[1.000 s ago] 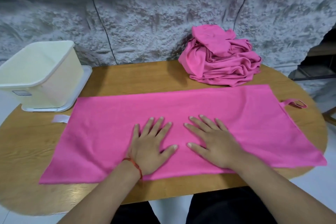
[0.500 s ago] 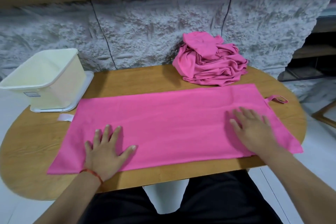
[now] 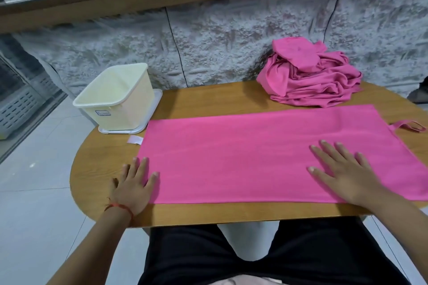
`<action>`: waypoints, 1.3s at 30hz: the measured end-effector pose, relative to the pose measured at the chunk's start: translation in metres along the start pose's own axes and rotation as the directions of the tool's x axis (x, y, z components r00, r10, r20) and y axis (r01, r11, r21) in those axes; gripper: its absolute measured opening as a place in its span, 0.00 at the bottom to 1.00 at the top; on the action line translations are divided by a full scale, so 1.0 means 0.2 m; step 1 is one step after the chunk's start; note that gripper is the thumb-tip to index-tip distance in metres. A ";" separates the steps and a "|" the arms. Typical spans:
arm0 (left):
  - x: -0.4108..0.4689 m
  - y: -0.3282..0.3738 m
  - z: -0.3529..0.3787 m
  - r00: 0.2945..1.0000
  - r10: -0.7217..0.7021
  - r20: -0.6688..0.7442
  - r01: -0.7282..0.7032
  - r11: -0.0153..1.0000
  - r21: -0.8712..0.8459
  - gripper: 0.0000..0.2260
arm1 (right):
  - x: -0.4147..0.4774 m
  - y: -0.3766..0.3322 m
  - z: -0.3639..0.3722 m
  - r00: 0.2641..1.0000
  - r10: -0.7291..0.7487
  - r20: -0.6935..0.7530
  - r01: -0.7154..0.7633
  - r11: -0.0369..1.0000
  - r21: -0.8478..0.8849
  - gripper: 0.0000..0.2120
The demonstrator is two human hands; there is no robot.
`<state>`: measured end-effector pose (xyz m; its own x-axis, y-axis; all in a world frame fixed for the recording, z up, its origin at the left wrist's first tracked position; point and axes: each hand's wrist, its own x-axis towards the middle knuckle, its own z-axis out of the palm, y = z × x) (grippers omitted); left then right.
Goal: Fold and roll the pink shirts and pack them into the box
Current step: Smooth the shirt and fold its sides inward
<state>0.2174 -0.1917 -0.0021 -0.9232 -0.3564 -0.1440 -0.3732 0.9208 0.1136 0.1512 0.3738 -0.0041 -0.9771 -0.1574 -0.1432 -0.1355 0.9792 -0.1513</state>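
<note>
Head view: left hand (image 3: 133, 188) and right hand (image 3: 345, 176) lie flat, fingers straight and spread, on the ends of the long folded pink shirt (image 3: 243, 157). Beyond the left fingertips stands a cream plastic box (image 3: 125, 113), inner walls bare; beyond the right fingertips, a crumpled pink shirt heap (image 3: 310, 78).

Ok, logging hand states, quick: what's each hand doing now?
Left hand: open, flat at the left end of the pink shirt.
Right hand: open, flat on the shirt.

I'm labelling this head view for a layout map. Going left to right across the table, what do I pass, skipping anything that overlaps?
Cream box → pile of pink shirts → pink strap loop.
</note>
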 end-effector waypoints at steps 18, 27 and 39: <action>0.55 0.98 0.04 0.916 0.400 0.021 -0.400 0.916 0.029 0.34 | 0.76 -0.85 0.01 0.965 -0.263 0.002 0.262 0.964 0.054 0.34; 0.85 0.50 -0.03 0.990 0.144 -0.005 -0.144 0.990 -0.003 0.46 | 0.83 0.15 -0.11 0.998 0.035 -0.060 -0.034 0.999 0.006 0.39; 0.90 0.48 -0.04 0.998 0.027 -0.060 -0.030 0.999 -0.040 0.45 | 0.85 0.66 -0.23 0.942 0.330 -0.053 -0.328 0.944 0.037 0.36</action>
<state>0.0155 -0.1688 -0.0102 -0.9368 -0.3402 -0.0817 -0.3491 0.9238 0.1573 -0.0398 0.4821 -0.0037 -0.9743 0.1817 -0.1329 0.1991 0.9710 -0.1324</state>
